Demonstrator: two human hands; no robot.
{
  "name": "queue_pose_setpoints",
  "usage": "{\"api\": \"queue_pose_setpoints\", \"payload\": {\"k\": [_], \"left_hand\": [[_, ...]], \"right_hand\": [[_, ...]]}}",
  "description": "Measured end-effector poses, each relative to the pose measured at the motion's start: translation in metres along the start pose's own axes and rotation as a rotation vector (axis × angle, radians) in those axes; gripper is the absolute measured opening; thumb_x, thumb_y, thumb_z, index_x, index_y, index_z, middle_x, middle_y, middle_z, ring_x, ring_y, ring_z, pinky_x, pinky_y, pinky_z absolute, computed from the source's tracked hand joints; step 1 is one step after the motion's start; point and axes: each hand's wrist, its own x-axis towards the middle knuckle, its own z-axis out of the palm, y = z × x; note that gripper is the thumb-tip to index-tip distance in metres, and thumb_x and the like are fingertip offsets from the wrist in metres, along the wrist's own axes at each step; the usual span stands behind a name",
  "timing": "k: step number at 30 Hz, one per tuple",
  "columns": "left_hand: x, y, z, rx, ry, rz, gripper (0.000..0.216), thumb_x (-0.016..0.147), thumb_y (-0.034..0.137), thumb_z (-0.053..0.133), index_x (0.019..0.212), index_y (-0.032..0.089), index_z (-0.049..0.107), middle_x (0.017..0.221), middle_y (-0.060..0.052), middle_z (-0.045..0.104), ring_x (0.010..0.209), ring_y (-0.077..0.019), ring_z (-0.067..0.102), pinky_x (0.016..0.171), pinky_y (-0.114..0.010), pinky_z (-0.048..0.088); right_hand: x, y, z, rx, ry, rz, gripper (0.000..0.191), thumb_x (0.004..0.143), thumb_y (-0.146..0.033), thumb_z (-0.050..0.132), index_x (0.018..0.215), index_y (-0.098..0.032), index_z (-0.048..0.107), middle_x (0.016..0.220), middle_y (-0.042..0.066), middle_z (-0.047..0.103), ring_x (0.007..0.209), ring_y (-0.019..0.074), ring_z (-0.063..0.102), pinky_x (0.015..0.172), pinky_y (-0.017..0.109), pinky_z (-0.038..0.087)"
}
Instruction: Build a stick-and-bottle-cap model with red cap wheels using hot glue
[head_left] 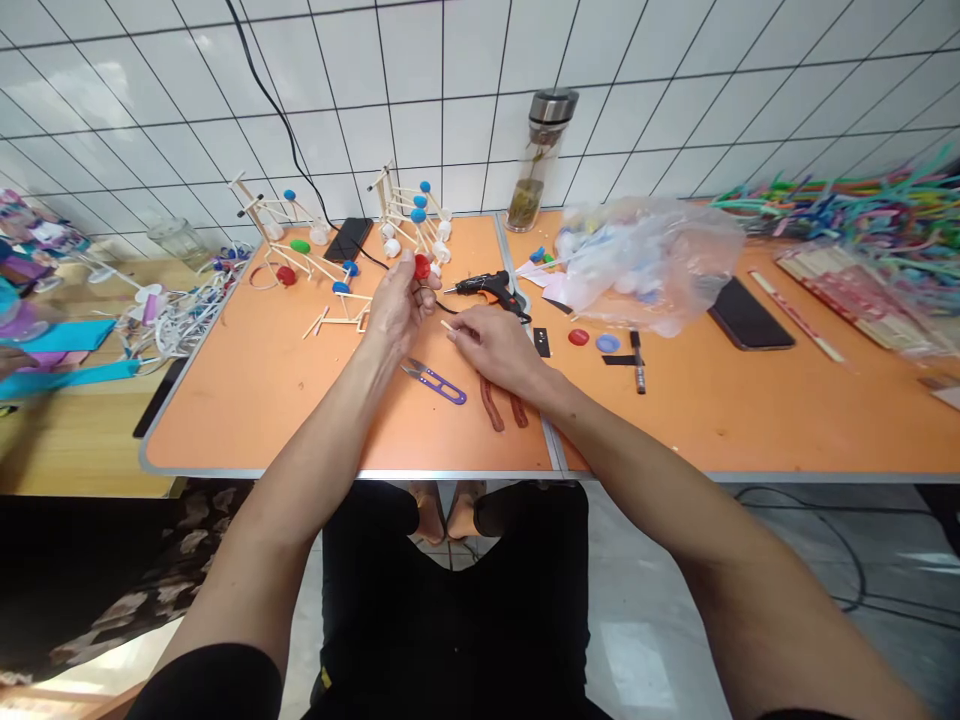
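My left hand [394,308] pinches the light red cap [422,267] at its rim (slippery, I'd guess), while my right hand [495,350] nips a brittle stick [447,324].

Head-worn camera looking forward and down across an orange desk [262,400].
This single wide-angle view sits above the seated person's lap. It is close enough that both forearms fill the lower frame, with the left hand [394,305] and right hand [495,350] near centre. It faces a white tiled wall [675,90] behind the desk.
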Motion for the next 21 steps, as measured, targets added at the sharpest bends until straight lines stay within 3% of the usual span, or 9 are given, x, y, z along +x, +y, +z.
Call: {"api": "queue_pose_setpoints", "payload": {"k": [4,8,13,15,21], "left_hand": [[0.001,-0.001,-0.002,-0.008,-0.030,0.014,0.043,0.104,0.062,0.077,0.099,0.020,0.073,0.067,0.004,0.070,0.046,-0.0041,0.054,0.048,-0.016,0.041],[0.002,0.001,-0.003,-0.014,-0.016,0.024,0.040,0.105,0.060,0.078,0.100,0.021,0.073,0.070,0.004,0.072,0.046,-0.0035,0.054,0.050,-0.016,0.043],[0.003,0.010,-0.004,-0.031,0.017,0.053,0.041,0.104,0.062,0.077,0.100,0.021,0.072,0.072,0.003,0.073,0.047,-0.0032,0.054,0.051,-0.016,0.043],[0.004,0.013,-0.006,-0.031,0.023,0.066,0.042,0.104,0.063,0.077,0.101,0.021,0.072,0.072,0.003,0.074,0.047,-0.0032,0.054,0.050,-0.015,0.043],[0.005,0.011,-0.009,-0.004,0.024,0.085,0.042,0.103,0.063,0.078,0.099,0.022,0.072,0.073,0.003,0.075,0.048,-0.0034,0.055,0.050,-0.015,0.043]], "right_hand": [[-0.002,-0.007,0.007,-0.303,-0.151,0.012,0.028,0.110,-0.028,0.059,0.126,-0.018,0.080,0.128,0.013,0.082,0.122,0.0312,0.073,0.089,0.038,0.047],[-0.007,-0.019,0.002,-0.412,-0.151,0.047,0.032,0.114,-0.033,0.056,0.132,-0.021,0.079,0.139,0.013,0.078,0.119,0.0302,0.073,0.081,0.037,0.044],[-0.018,-0.048,-0.001,-0.467,-0.311,0.050,0.041,0.116,-0.050,0.054,0.113,-0.020,0.080,0.122,0.013,0.081,0.108,0.0304,0.075,0.076,0.038,0.043],[-0.023,-0.058,0.002,-0.502,-0.380,0.056,0.045,0.114,-0.055,0.055,0.116,-0.018,0.080,0.122,0.014,0.082,0.104,0.0320,0.075,0.073,0.038,0.044],[-0.028,-0.064,0.012,-0.498,-0.445,0.055,0.037,0.113,-0.045,0.054,0.119,-0.016,0.077,0.122,0.014,0.082,0.101,0.0328,0.077,0.071,0.038,0.045]]}}
